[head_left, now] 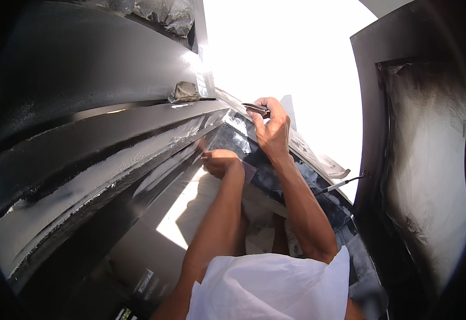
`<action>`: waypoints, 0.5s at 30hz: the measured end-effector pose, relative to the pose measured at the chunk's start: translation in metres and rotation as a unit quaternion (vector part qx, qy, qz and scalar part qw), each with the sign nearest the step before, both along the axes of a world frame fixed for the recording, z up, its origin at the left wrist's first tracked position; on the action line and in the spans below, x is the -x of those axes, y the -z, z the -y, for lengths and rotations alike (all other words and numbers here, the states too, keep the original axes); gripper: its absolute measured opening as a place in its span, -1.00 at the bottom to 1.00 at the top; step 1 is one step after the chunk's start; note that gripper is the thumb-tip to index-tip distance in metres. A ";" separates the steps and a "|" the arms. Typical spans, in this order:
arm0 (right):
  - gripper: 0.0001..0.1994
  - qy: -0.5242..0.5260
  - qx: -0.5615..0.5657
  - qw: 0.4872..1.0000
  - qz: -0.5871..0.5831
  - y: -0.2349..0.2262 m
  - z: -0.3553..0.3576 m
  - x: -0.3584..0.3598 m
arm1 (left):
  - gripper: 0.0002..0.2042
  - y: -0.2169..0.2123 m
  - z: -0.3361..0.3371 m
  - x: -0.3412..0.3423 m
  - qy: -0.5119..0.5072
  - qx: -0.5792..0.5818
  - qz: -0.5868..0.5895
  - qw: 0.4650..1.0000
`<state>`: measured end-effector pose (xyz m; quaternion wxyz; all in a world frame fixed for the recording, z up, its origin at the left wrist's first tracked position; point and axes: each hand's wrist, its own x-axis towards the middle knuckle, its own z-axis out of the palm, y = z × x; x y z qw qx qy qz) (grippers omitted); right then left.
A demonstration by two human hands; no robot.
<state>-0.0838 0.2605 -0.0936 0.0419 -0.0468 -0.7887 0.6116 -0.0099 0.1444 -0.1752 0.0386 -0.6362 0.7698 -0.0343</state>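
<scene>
My right hand is raised by the corner of a vehicle's door opening, its fingers pinching a folded dark sheet that looks like sandpaper. Below and to the left, my left hand is bent at the wrist beside the body panel's inner edge. Its fingers look curled in, and what they hold, if anything, is hidden. The dark body panel carries pale grey, dusty patches along its ridges. A dark sill with whitish smears runs beneath my right hand toward the lower right.
A crumpled, tape-covered lump sticks up from the panel's top edge. At the right stands an open dark door, its inside masked with dusty sheeting and joined by a thin strap. Printed paper lies outside the sill.
</scene>
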 end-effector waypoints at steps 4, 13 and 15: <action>-0.75 -0.020 0.020 0.998 0.056 0.024 0.003 -0.010 | -0.67 -0.023 -0.007 0.014 -0.062 -0.088 -0.055 0.993; -0.64 0.052 -0.115 0.969 0.213 0.007 0.036 -0.006 | -0.47 -0.023 -0.005 0.008 -0.066 -0.149 -0.223 0.961; -0.64 0.067 -0.161 0.960 0.219 0.003 0.048 -0.010 | -0.48 -0.007 -0.002 -0.002 -0.026 -0.096 -0.267 0.958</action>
